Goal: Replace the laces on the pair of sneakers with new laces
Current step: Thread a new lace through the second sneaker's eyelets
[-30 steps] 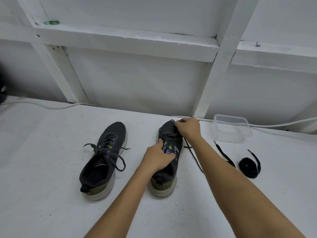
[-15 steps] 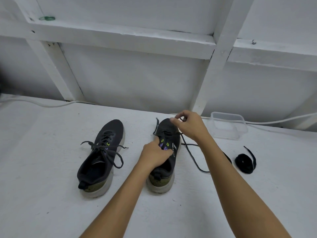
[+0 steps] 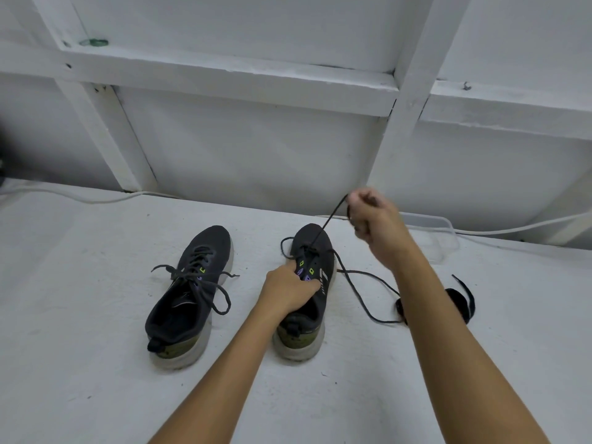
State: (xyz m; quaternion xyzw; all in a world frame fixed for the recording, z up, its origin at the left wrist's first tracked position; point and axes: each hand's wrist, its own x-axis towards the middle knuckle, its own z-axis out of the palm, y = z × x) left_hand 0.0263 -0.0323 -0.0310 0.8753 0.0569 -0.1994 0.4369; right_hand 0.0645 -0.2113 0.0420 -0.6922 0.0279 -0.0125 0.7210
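Dark lace (image 3: 323,227) pinched taut in the right hand (image 3: 373,216) — left hand (image 3: 290,288) grips the sneaker (image 3: 307,293).

Left hand (image 3: 290,291) low, palm down, fingers curled, gripping shoe (image 3: 307,293) at tongue. Right hand (image 3: 373,219) raised, blurred, fingers curled, pinching lace (image 3: 323,227) taut. Both forearms bare, extended forward.
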